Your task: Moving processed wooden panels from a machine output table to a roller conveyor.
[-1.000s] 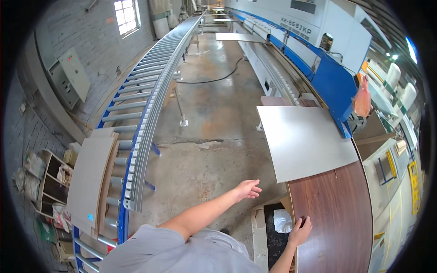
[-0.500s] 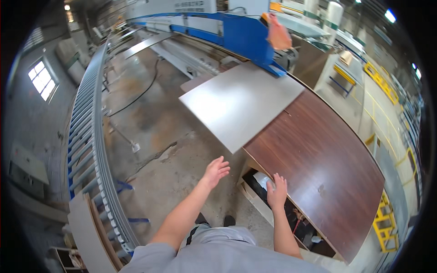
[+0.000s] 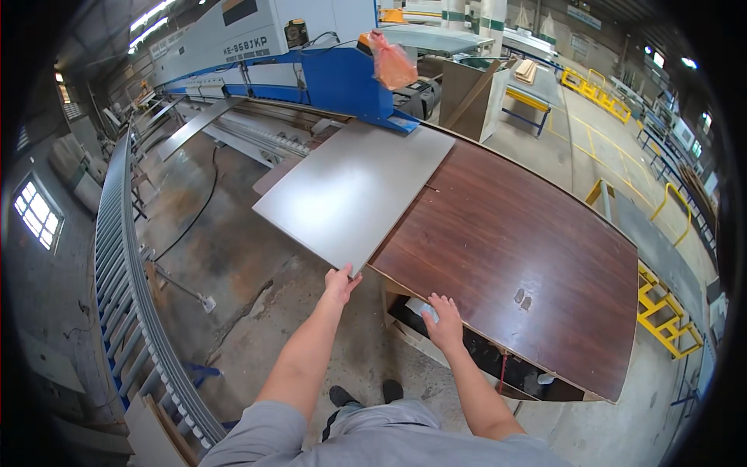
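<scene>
Closest to me, the person's grey shirt fills the bottom of the view, with two dark shoes [image 3: 362, 395] on the stained concrete floor [image 3: 233, 280] below it. Both forearms reach forward and up.

The left hand [image 3: 340, 283] is at the near corner of a pale grey panel [image 3: 354, 189]. Its fingers curl over the panel's edge, so it grips that corner. The right hand [image 3: 445, 323] lies flat, fingers spread and palm down, on the near edge of a dark brown wood-grain board [image 3: 513, 249]; it holds nothing, only presses on the edge.

The brown board serves as a worktop. It sits on a low stack or cart whose dark underside [image 3: 482, 358] shows just beneath the right hand. The grey panel lies partly on top of the brown board, its right side overlapping the board's left part, while its left side and near corner jut out over the floor. Two small dark marks [image 3: 523, 297] sit on the brown surface, right of the right hand.

To the left, a long roller conveyor [image 3: 128, 288] curves away along the wall, with a window [image 3: 35, 214] beyond it. A dark cable [image 3: 198, 214] trails across the floor.

Further back, behind the grey panel, stands a large blue and white machine [image 3: 311, 62], with an orange plastic bag [image 3: 391, 64] at its right end. To the far right are yellow metal frames [image 3: 661, 315] and yellow floor lines.
</scene>
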A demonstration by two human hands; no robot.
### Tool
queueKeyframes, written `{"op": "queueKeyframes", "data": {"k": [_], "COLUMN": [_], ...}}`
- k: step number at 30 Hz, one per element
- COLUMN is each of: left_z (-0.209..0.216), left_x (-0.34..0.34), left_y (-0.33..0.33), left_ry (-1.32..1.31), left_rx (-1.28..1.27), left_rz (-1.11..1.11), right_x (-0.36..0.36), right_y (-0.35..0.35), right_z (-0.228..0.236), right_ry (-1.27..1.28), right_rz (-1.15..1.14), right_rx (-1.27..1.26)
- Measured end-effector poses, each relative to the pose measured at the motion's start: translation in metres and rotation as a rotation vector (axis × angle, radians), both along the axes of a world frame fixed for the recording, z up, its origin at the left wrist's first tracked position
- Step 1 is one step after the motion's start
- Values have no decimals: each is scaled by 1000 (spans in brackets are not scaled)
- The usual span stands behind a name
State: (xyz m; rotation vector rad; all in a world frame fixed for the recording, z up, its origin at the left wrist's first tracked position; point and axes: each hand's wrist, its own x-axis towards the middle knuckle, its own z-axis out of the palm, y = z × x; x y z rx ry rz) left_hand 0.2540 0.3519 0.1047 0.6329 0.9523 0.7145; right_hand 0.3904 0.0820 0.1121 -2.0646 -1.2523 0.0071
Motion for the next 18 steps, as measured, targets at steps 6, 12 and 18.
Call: {"op": "queueKeyframes", "data": {"k": [6,12,18], "left_z": [-1,-1,0], "left_x": [-14,-63,-132], "left_y": [-27,-83,-132], "left_ry": [4,5,44], "left_rx": [47,59,44], "left_rz": [-1,-48,-127], "right_x": [1,-16,-80], "right_y": [-1,2,3], "right_z": [3,24,-29], "right_ry": [-5,112,870], "right_rz": [46,45,-48], "right_rx": [-29,-25,0]}}
